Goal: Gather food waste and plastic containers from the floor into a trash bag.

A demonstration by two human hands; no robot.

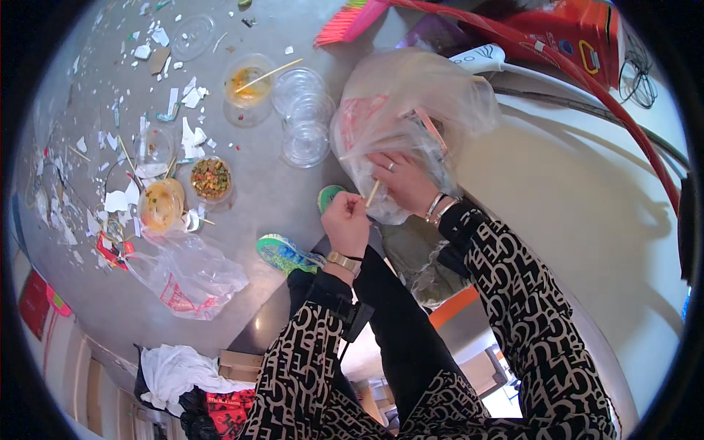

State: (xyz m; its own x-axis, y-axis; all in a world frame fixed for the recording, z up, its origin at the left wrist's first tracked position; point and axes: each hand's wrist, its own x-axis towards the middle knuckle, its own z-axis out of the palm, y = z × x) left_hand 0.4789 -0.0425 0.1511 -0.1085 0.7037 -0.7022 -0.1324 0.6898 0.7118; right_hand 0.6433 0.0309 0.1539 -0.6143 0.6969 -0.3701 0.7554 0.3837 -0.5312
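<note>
A translucent plastic bag point(412, 82) with red print stands before me, its contents mostly hidden. My right hand point(404, 181), with a ring and bracelets, lies on the bag's near side, partly covering it. Close to its left, my left hand point(346, 217), wearing a watch, is closed on a pale wooden stick point(373, 192) that pokes out toward the right hand. Left of the bag, clear plastic lids point(306, 144) lie on the floor, beside a plastic bowl point(248, 82) with orange residue and a chopstick across it. Further left is a bowl of chopped food point(210, 179).
Broken white pieces point(190, 137) and sticks litter the floor at left, near a stained bowl point(160, 205) and a crumpled plastic bag point(192, 275). A pink broom point(352, 22), a red hose point(610, 99) and a red case point(577, 44) are at the top.
</note>
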